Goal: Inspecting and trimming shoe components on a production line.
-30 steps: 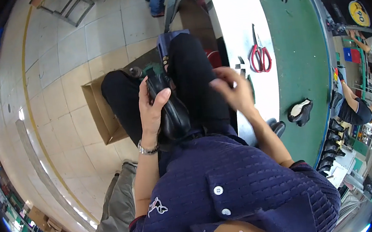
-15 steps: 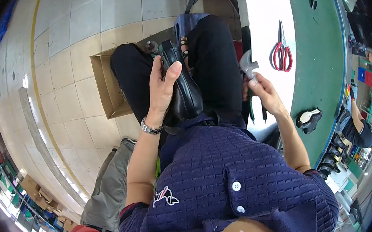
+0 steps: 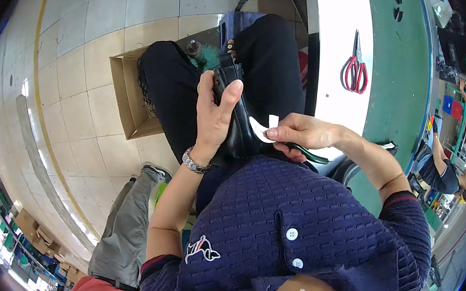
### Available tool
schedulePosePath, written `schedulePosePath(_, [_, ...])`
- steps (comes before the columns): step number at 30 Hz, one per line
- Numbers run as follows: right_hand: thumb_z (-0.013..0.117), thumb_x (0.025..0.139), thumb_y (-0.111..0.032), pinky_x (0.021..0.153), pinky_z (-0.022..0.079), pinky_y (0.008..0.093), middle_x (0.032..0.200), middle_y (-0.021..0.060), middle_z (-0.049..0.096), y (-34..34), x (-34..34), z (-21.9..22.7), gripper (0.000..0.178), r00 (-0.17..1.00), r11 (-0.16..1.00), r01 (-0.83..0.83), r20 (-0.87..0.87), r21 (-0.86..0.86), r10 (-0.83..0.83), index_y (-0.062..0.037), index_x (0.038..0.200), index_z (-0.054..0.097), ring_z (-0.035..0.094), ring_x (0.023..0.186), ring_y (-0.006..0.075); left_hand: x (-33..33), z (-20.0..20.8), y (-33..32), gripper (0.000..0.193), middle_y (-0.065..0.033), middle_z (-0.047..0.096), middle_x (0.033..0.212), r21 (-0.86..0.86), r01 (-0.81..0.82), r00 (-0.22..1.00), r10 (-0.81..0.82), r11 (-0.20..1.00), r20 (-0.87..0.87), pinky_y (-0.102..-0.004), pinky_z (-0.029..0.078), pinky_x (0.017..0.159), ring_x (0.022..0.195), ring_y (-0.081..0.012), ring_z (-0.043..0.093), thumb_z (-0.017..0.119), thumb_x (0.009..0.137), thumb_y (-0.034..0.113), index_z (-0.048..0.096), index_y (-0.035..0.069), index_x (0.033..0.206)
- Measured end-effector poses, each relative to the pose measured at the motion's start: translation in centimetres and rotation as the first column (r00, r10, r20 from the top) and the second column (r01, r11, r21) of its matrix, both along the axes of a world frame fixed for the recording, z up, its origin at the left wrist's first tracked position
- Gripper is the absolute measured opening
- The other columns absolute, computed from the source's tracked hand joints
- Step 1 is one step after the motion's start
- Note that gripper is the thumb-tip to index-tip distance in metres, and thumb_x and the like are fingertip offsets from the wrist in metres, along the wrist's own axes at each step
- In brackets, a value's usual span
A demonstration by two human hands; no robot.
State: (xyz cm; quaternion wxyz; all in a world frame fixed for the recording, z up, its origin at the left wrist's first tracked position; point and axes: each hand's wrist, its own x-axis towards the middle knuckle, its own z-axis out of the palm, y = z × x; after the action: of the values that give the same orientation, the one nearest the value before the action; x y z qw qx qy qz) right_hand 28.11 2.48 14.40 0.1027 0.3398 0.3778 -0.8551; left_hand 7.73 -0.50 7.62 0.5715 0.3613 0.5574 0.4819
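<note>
A black leather shoe (image 3: 238, 139) rests upright in my lap, between my thighs. My left hand (image 3: 213, 113) is wrapped round it from the left side, thumb on top. In my right hand (image 3: 302, 132) is a pair of lasting pincers (image 3: 259, 130) with a curved bright jaw, a square hammer tab and a dark green handle. The jaw lies right beside the shoe's right side; whether it touches the leather I cannot tell. My right fingers close round the pincers, and the lower part of the handle sticks out beneath them.
Red-handled scissors (image 3: 355, 75) lie on the white worktop (image 3: 338, 12) to my right, beside a green strip (image 3: 394, 68) with small black pieces. An open cardboard box (image 3: 125, 108) stands by my left knee. One person (image 3: 117, 252) is close on my left; another (image 3: 442, 164) is farther right.
My right hand has brought the pincers left from the worktop edge to the shoe's side. My left hand has shifted slightly right, still holding the shoe.
</note>
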Motion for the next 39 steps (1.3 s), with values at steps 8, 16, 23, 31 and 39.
schedulePosePath(8, [0.038,0.100,-0.046,0.046,0.046,0.0327,0.049,0.0077,0.052,1.0,-1.5,2.4,0.061,0.889,0.777,-0.451,0.298,0.438,0.348,-0.0023,0.062,0.057,0.055,0.043,0.0174,0.1,0.8,-0.4,0.041,-0.0047,0.041,0.083,0.067,0.003,0.993,0.004,0.998,-0.114,-0.0278,0.035,0.072,0.079,-0.0160,0.041,0.066,0.083,0.040,0.052,0.002,0.087])
schedulePosePath(16, [0.041,0.100,-0.040,0.049,0.047,0.0364,0.051,0.0144,0.057,-1.9,-2.9,1.6,0.059,0.962,0.767,-0.216,0.266,0.604,0.062,0.0006,0.063,0.061,0.058,0.045,0.0275,-0.5,0.0,0.5,0.047,-0.0021,0.043,0.083,-0.031,-0.085,0.996,0.084,0.996,-0.032,-0.0255,0.038,0.066,0.074,-0.0097,0.043,0.066,0.084,0.046,0.052,0.001,0.086])
schedulePosePath(23, [0.043,0.099,-0.043,0.043,0.045,0.0342,0.051,0.0123,0.055,-2.3,-3.4,1.3,0.060,0.953,0.693,-0.200,0.302,0.693,-0.027,0.0003,0.061,0.060,0.054,0.042,0.0215,-1.0,-0.6,0.8,0.044,0.0002,0.045,0.083,-0.037,-0.088,0.995,0.090,0.995,0.045,-0.0225,0.039,0.064,0.072,-0.0057,0.044,0.066,0.086,0.044,0.053,0.002,0.088])
schedulePosePath(31, [0.041,0.098,-0.049,0.038,0.042,0.0210,0.047,-0.0001,0.048,-0.6,-1.8,-0.1,0.061,0.996,0.991,-0.008,0.091,0.133,-0.004,-0.0067,0.055,0.051,0.051,0.040,0.0092,-0.9,-0.7,0.4,0.045,0.0011,0.042,0.082,0.025,-0.038,0.997,0.036,0.999,0.071,-0.0223,0.036,0.063,0.070,-0.0063,0.040,0.066,0.085,0.045,0.051,0.003,0.088])
schedulePosePath(39, [0.042,0.098,-0.047,0.041,0.045,0.0266,0.046,0.0057,0.052,2.0,-2.9,2.7,0.065,0.905,0.849,-0.400,0.296,0.344,0.306,-0.0015,0.053,0.052,0.057,0.040,0.0140,-0.5,0.1,0.3,0.048,-0.0027,0.037,0.077,0.031,0.015,0.998,-0.013,0.999,-0.065,-0.0261,0.034,0.065,0.072,-0.0125,0.037,0.066,0.084,0.046,0.049,0.001,0.083])
